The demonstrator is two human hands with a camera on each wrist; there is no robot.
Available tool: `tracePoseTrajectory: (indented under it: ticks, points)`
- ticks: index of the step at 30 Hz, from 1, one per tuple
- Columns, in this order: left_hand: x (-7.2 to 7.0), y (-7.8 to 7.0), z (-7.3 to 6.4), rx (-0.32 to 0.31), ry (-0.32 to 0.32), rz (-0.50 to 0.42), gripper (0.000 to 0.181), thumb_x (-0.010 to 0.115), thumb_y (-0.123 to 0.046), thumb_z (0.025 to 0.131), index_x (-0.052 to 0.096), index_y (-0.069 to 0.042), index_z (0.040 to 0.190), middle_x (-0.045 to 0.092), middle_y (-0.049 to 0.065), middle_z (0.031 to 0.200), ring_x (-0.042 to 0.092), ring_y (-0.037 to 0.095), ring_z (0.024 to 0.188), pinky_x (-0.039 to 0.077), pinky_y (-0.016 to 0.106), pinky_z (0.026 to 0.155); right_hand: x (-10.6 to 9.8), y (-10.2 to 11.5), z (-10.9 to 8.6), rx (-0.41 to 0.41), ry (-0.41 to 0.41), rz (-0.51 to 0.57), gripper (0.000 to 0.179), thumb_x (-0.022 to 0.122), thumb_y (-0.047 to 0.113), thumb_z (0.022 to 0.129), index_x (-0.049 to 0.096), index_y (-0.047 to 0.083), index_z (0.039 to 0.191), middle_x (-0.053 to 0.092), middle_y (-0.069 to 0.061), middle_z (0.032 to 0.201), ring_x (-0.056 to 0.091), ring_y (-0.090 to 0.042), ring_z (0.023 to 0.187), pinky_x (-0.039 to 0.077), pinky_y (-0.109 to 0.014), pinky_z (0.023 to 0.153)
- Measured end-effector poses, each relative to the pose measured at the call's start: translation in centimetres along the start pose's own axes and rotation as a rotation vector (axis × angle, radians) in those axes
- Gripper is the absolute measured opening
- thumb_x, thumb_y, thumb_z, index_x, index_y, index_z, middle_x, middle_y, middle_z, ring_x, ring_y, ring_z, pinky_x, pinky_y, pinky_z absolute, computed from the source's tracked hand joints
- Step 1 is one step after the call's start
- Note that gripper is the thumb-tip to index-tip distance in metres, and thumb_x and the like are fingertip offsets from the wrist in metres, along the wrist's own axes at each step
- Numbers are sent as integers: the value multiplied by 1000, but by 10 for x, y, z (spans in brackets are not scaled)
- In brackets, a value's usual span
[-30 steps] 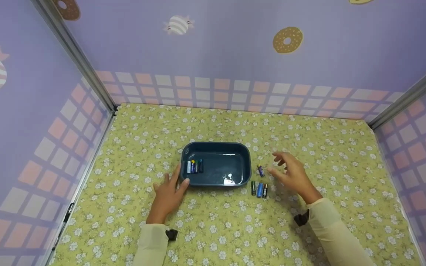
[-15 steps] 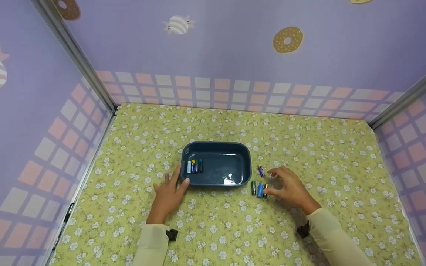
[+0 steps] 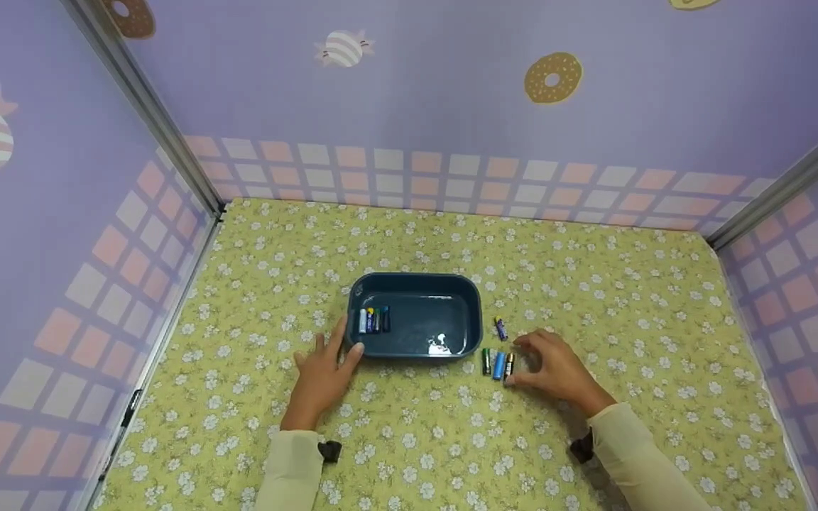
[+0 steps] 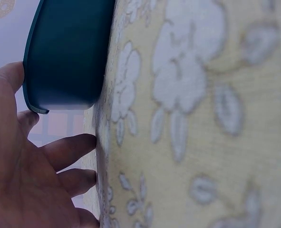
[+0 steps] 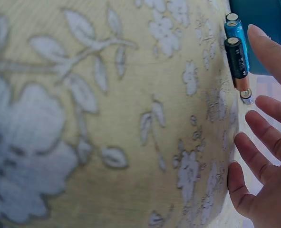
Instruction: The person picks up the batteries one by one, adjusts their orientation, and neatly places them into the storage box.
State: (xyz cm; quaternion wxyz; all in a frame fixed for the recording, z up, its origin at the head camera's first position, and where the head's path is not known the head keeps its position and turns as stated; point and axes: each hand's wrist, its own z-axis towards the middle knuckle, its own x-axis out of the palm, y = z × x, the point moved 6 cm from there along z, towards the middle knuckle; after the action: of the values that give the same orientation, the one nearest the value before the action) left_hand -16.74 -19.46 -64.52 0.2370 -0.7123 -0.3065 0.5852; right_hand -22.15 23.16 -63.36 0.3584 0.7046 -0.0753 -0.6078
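A dark blue tray (image 3: 416, 349) holds several batteries (image 3: 375, 320) side by side at its left end. Thumb and forefinger of my left hand (image 3: 325, 380) rest against the tray's front left corner, the other fingers spread on the cloth. To the tray's right lie a green-and-black battery (image 3: 486, 361), a blue battery (image 3: 499, 365) and a black-and-gold battery (image 3: 509, 365) in a row. My right hand (image 3: 554, 365) is beside the black-and-gold battery (image 5: 236, 59), thumb near one end and forefinger near the other, with gaps showing in the right wrist view.
A purple battery (image 3: 500, 328) lies on its own just behind the row. Yellow flowered cloth (image 3: 423, 440) covers the table. Purple patterned walls (image 3: 437, 106) stand at the back and both sides.
My right hand has come down and toward me, from beside the purple battery to the black-and-gold one. The left hand, tray and batteries stay where they were.
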Motion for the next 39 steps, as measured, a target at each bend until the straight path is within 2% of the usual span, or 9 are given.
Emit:
tracePoseTrajectory:
  ticks: [9, 15, 22, 29, 39]
  points:
    - [1, 3, 1, -13, -1, -8, 85, 33, -83, 94, 5, -45, 164, 18, 20, 169, 17, 51, 153, -13, 79, 113, 6, -1, -1, -2, 0, -44, 62, 89, 57, 71, 71, 23, 118, 65, 7, 115, 58, -19, 109, 52, -48, 93]
    - [0, 2, 0, -14, 9, -11, 85, 33, -83, 94, 4, -45, 164, 20, 18, 169, 16, 49, 154, -15, 77, 114, 8, 0, -1, -32, -26, -67, 59, 90, 56, 70, 72, 22, 114, 65, 5, 112, 58, -18, 105, 52, -45, 89]
    - [0, 1, 0, -27, 2, -5, 82, 32, -83, 94, 4, -48, 163, 17, 19, 169, 16, 50, 153, -11, 79, 113, 8, -1, -2, -48, -35, -86, 59, 90, 58, 69, 73, 21, 112, 65, 4, 112, 59, -20, 106, 53, -46, 88]
    - [-3, -3, -1, 5, 6, 4, 83, 33, -80, 96, 7, -41, 165, 23, 23, 167, 23, 53, 151, -13, 78, 114, 9, 0, -2, -80, -36, -79, 57, 87, 59, 72, 73, 21, 112, 64, 4, 111, 58, -20, 104, 51, -46, 84]
    - [-2, -2, 0, 8, 6, 8, 84, 33, -80, 96, 6, -42, 165, 24, 22, 167, 23, 53, 151, -13, 78, 114, 10, -1, -2, -73, -24, -81, 52, 88, 56, 74, 72, 23, 112, 63, 5, 111, 57, -19, 103, 51, -45, 85]
